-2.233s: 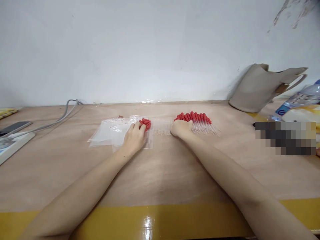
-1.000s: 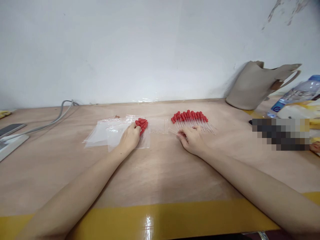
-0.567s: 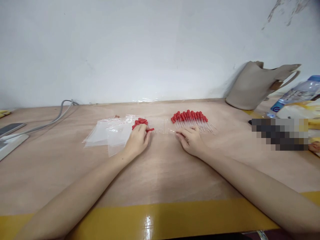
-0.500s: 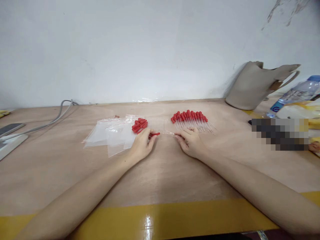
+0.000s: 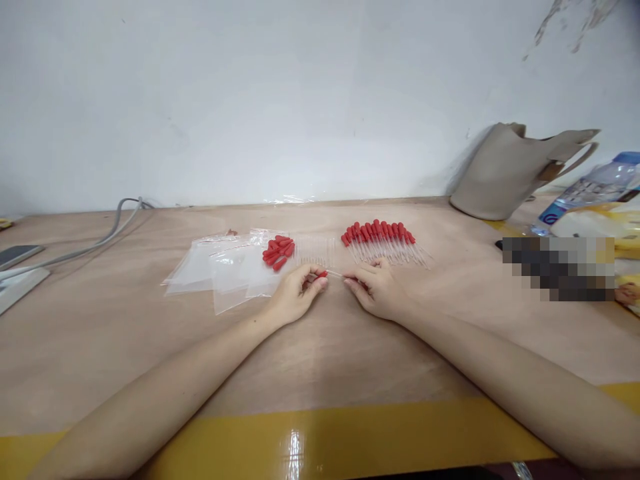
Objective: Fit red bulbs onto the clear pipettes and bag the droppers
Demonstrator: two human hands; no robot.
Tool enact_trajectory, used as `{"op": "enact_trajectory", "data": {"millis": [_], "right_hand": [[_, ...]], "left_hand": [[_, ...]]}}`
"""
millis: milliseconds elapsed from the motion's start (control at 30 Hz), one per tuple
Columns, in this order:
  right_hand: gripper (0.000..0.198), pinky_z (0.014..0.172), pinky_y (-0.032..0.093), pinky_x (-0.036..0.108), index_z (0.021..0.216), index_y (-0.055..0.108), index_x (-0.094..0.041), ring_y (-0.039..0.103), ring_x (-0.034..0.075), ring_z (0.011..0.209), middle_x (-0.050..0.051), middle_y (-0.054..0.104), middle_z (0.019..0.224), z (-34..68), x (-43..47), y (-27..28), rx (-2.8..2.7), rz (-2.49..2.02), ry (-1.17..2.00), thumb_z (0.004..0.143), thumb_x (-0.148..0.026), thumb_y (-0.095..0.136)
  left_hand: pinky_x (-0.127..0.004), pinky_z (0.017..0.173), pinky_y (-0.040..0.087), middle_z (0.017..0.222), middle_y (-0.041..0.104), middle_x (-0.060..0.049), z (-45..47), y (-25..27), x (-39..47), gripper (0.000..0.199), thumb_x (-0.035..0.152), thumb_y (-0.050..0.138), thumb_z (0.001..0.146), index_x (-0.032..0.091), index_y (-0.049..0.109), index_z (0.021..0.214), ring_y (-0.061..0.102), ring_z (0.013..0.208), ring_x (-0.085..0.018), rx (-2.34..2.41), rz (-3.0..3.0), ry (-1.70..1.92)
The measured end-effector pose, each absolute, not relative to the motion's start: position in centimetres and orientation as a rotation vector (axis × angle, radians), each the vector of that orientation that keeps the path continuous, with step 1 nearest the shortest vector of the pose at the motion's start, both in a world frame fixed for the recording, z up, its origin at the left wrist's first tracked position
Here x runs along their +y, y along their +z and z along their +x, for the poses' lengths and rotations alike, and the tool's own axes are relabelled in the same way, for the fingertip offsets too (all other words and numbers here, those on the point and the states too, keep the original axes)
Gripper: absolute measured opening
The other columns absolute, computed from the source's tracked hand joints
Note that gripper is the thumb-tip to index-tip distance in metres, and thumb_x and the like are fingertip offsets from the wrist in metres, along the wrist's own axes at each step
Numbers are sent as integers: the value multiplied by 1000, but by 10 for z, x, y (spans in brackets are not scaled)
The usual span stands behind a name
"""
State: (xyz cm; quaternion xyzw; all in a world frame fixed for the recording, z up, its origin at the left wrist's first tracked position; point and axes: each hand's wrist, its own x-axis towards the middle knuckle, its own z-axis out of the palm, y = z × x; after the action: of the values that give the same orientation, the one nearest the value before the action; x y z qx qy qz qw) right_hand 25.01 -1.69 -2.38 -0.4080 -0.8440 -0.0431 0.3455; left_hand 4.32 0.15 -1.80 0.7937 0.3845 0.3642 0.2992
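Note:
My left hand (image 5: 300, 291) pinches a red rubber dropper bulb (image 5: 323, 274), mostly covered by the fingers. A thin clear dropper tube (image 5: 335, 273) bridges the gap from the bulb to my right hand (image 5: 373, 287), which grips its other part. The tube's end meets the bulb's opening; how deep it sits I cannot tell. Loose red bulbs (image 5: 278, 251) lie in a small pile beyond my left hand. Bare clear tubes (image 5: 316, 250) rest side by side behind the gap between my hands. Past my right hand is a row of droppers with red bulbs fitted (image 5: 383, 233).
Clear zip bags (image 5: 197, 270) lie overlapping left of the loose bulbs. A grey cable (image 5: 107, 233) and a phone (image 5: 20, 255) are at the far left. At the right stand a beige pitcher (image 5: 505, 173) and a leaning plastic bottle (image 5: 593, 187). Yellow tape (image 5: 350, 433) runs along the front edge.
My left hand has left the bulb pile and moved right with a red bulb. The bulb and the tube, apart before, now meet. My right hand has shifted only slightly.

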Motion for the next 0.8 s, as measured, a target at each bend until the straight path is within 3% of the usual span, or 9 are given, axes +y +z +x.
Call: {"op": "enact_trajectory", "data": {"millis": [200, 433, 600, 800], "right_hand": [[22, 73, 31, 28, 93, 63, -19, 57, 13, 69, 2, 67, 78, 250, -16, -21, -2228, -1068, 80, 89, -25, 42], [22, 78, 29, 31, 90, 65, -22, 55, 12, 67, -1, 67, 77, 260, -9, -21, -2305, -1064, 207, 90, -27, 43], [24, 74, 26, 30, 90, 65, -22, 50, 12, 65, 0, 65, 76, 266, -9, -17, -2440, -1004, -5, 90, -25, 41], [26, 67, 22, 31, 89, 65, -19, 46, 13, 63, 3, 62, 74, 262, -16, -17, -2393, -1007, -311, 88, -20, 39]], "left_hand": [[-25, 60, 46, 73, 59, -1, 43, -22, 3, 19, 33, 49, 84, 16, 55, 87, 55, 63, -12, 988, 2055, 1016], [-23, 57, 44, 68, 59, 1, 39, -22, 0, 19, 33, 48, 84, 17, 59, 86, 53, 59, -11, 1010, 2130, 905], [-24, 62, 44, 75, 63, 0, 39, -20, -4, 21, 33, 48, 86, 18, 62, 87, 56, 67, -13, 981, 2249, 808], [-23, 60, 43, 74, 65, 1, 38, -20, -3, 20, 34, 51, 85, 19, 64, 87, 56, 63, -12, 1033, 2331, 823]]}}
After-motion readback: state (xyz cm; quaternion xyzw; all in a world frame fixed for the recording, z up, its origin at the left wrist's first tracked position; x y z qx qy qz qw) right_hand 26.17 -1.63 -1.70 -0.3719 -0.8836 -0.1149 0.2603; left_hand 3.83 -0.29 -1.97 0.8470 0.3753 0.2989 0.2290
